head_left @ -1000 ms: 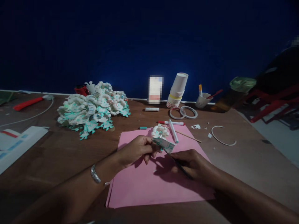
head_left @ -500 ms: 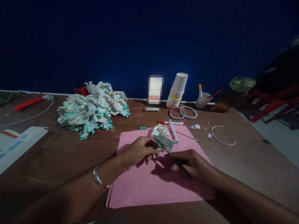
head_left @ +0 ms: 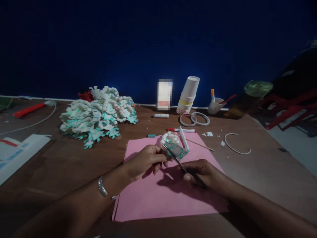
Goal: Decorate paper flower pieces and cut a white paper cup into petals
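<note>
My left hand [head_left: 146,160] pinches a small piece of white paper with teal print [head_left: 178,150] above a pink sheet [head_left: 158,198]. My right hand [head_left: 201,172] is closed on dark scissors [head_left: 182,167], whose blades reach up to the paper piece. Just behind the piece lies a small curled white paper flower [head_left: 169,138] on the pink sheet. A bracelet sits on my left wrist.
A heap of white and teal paper cut-outs [head_left: 95,115] lies at the back left. Stacked paper cups [head_left: 189,94], tape rings [head_left: 195,119], markers [head_left: 182,130], a wooden stick [head_left: 199,144], a cup with tools [head_left: 216,105] and a curved paper strip [head_left: 236,148] are behind. White packaging [head_left: 17,152] lies left.
The paper piece has been turned and raised slightly, and the scissors have moved up along it. My hands stay in nearly the same place.
</note>
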### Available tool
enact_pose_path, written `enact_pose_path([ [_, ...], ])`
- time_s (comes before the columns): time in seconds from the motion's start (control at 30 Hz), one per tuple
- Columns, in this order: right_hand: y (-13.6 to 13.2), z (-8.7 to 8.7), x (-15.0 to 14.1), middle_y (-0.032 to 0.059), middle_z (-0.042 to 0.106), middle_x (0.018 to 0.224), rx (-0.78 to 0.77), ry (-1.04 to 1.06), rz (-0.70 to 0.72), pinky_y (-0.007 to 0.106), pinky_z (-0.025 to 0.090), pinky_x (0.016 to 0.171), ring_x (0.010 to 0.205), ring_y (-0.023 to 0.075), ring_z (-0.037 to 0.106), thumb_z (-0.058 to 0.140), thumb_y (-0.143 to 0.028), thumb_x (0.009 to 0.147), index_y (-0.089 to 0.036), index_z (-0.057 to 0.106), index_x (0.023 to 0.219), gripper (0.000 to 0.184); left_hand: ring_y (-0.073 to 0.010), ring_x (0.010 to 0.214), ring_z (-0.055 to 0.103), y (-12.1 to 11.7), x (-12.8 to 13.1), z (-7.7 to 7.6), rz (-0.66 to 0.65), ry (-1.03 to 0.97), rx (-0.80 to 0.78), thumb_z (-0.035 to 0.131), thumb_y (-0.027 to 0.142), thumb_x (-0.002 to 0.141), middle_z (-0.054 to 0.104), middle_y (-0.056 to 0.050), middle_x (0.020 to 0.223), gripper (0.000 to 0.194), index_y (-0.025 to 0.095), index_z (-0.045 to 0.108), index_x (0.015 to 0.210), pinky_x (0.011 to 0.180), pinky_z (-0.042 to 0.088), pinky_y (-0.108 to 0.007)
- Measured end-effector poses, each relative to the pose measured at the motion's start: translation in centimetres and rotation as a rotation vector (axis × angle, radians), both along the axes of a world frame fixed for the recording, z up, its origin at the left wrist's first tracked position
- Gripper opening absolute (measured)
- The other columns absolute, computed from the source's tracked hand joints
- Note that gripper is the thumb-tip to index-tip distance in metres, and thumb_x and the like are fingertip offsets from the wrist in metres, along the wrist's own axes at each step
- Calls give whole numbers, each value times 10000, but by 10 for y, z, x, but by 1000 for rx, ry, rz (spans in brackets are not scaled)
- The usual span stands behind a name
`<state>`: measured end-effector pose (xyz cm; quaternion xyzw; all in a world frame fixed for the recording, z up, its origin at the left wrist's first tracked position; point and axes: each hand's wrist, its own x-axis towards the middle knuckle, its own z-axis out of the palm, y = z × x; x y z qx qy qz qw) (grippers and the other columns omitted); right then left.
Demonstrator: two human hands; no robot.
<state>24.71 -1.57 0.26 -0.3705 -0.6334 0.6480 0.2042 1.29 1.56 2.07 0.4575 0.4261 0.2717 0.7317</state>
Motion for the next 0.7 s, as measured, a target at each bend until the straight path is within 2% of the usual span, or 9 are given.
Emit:
enact_pose_path([
  [0.2, 2, 3, -3, -45, 434, 660, 141, -29, 16, 203, 311, 525, 587, 95, 316, 650, -507, 910, -144, 691, 877, 366, -9, 366, 442, -2, 2, 7, 0, -108, -87, 675, 182, 766, 648, -8, 631, 83, 105, 652, 744, 356, 341, -123],
  [0.33, 2, 3, -2, -38, 423, 673, 201, -46, 28, 203, 316, 534, 606, 100, 317, 622, -493, 931, -136, 686, 857, 370, -14, 373, 430, -3, 1, 10, 3, -119, -93, 655, 162, 778, 635, -6, 624, 59, 110, 638, 754, 345, 305, -134],
  [0.43, 2, 1, -1, -38, 427, 676, 213, -59, 29, 203, 315, 533, 608, 99, 329, 615, -473, 941, -138, 681, 838, 356, -17, 381, 416, -1, -2, 9, -79, -66, -47, 632, 220, 815, 647, -25, 685, 116, 109, 642, 782, 340, 274, -155],
  [0.5, 2, 1, -1, -35, 448, 672, 228, -95, 12, 206, 318, 530, 607, 102, 348, 624, -467, 934, -137, 682, 829, 351, -33, 395, 418, 2, -5, 10, -114, 60, 66, 631, 322, 852, 645, -26, 722, 203, 120, 644, 842, 337, 245, -173],
  [0.53, 2, 2, -1, -34, 459, 664, 235, -124, -1, 208, 319, 525, 600, 102, 355, 627, -470, 930, -135, 682, 820, 357, -44, 425, 437, 3, -7, 11, -81, 134, 165, 647, 365, 852, 636, -18, 742, 236, 132, 641, 888, 354, 262, -175],
  [0.63, 1, 5, -1, -31, 487, 625, 268, -222, -16, 210, 321, 507, 568, 101, 368, 621, -479, 927, -132, 680, 777, 382, -84, 618, 511, 5, -12, 18, 124, 333, 595, 756, 379, 788, 591, 2, 868, 346, 187, 645, 1053, 541, 424, -196],
  [0.7, 1, 8, -1, -19, 539, 644, 309, -253, 7, 211, 355, 534, 579, 108, 405, 620, -461, 930, -130, 704, 811, 361, -114, 773, 537, 4, -13, 22, 157, 425, 863, 780, 313, 777, 559, -9, 975, 304, 228, 697, 1057, 705, 466, -232],
])
